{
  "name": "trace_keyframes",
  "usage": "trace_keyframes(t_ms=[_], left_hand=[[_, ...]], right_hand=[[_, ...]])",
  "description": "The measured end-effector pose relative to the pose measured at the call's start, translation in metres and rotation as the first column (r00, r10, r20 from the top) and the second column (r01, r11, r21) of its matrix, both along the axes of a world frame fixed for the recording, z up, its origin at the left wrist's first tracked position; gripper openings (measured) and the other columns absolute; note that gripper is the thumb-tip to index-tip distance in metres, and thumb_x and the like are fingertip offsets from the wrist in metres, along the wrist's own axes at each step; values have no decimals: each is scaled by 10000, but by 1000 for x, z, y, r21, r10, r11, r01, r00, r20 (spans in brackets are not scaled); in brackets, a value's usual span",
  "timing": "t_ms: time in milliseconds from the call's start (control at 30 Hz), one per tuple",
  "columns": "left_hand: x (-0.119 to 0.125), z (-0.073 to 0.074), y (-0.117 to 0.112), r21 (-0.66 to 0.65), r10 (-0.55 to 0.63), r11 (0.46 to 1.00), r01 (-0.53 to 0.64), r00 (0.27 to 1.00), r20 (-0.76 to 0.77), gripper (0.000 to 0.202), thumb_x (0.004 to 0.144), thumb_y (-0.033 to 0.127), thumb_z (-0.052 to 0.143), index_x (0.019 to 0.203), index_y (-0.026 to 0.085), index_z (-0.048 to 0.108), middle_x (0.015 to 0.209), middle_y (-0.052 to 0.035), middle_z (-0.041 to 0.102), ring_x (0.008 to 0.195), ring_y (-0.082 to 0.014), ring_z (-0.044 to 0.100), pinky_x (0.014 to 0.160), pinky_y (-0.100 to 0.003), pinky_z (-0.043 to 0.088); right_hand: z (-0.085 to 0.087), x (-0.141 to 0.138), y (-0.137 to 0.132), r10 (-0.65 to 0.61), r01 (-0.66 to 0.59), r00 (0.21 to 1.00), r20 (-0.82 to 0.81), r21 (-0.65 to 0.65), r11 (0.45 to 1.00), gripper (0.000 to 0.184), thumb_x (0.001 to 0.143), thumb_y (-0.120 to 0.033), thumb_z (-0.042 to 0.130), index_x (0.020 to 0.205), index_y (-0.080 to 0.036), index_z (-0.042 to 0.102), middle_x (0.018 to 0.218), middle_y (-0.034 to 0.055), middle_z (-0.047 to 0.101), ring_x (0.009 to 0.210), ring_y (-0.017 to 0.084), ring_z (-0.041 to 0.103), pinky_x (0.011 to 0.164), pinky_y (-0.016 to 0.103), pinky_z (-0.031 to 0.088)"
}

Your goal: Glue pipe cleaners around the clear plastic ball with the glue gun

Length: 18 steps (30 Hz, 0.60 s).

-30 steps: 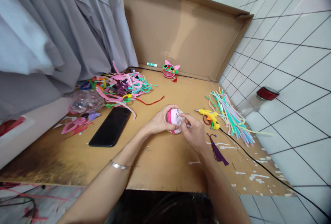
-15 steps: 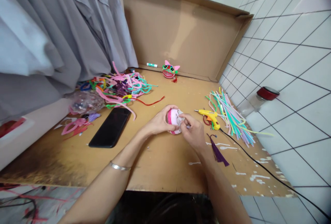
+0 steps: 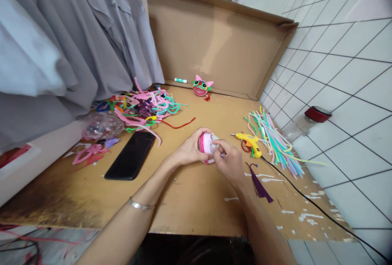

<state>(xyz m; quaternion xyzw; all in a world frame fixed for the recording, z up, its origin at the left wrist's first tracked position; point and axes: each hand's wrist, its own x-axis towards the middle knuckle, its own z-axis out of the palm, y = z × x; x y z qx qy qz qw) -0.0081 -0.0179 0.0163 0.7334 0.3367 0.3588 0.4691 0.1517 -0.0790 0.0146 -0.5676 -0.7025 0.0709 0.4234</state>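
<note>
Between my hands, just above the table, is a small round craft piece banded in pink and white, with a whitish, see-through-looking face toward the right. My left hand wraps round its left side, thumb below and fingers over the top. At its right side my right hand is closed, thumb and forefinger pinched at the whitish face; what they pinch is too small to make out. A yellow glue gun lies right of my right hand, nozzle pointing left. Below it rests a purple tassel.
Pipe cleaners lie in a bundle at right and a tangled heap at left. A black phone lies left of my hands. At the back stand a finished-looking animal-face ornament and a glue stick. A jar is by the tiled wall.
The whole view has tilted slightly up, so things sit a little lower. Both hands keep their hold, with the right fingers shifted only slightly at the craft piece.
</note>
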Motion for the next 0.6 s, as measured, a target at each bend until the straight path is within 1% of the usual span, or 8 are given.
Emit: trace_keyframes(t_ms=[133, 233, 433, 600], left_hand=[[1, 3, -2, -14, 20, 1000, -20, 1000, -2, 660, 540, 202, 769, 1137, 197, 489, 1052, -23, 593, 913, -189, 569, 828, -307, 479], [1, 3, -2, -9, 19, 1000, -19, 1000, 6, 664, 534, 199, 771, 1134, 199, 487, 1068, -25, 592, 932, -193, 571, 844, -312, 478], [0, 5, -3, -3, 20, 1000, -20, 1000, -13, 639, 550, 209, 762, 1121, 208, 475, 1080, -27, 594, 932, -197, 578, 851, -326, 488], [1, 0, -1, 37, 26, 999, -26, 999, -19, 652, 554, 217, 773, 1128, 210, 465, 1116, -40, 593, 960, -210, 592, 868, -343, 507]], right_hand=[[0, -1, 0, 3, -3, 1000, 2, 6, 1000, 291, 803, -197, 468, 981, -183, 697, 552, -41, 526, 478, 105, 438, 539, 224, 346], [0, -2, 0, -21, 20, 1000, 9, 8, 1000, 284, 792, -197, 470, 960, -186, 699, 538, -48, 499, 474, 104, 418, 540, 228, 331], [0, -5, -2, -48, 48, 999, -2, -25, 999, 284, 777, -188, 473, 964, -200, 687, 544, -50, 491, 484, 108, 432, 542, 227, 329], [0, -8, -3, -70, 69, 997, -35, -31, 997, 278, 770, -201, 460, 947, -194, 673, 517, -59, 454, 465, 115, 417, 522, 233, 320]])
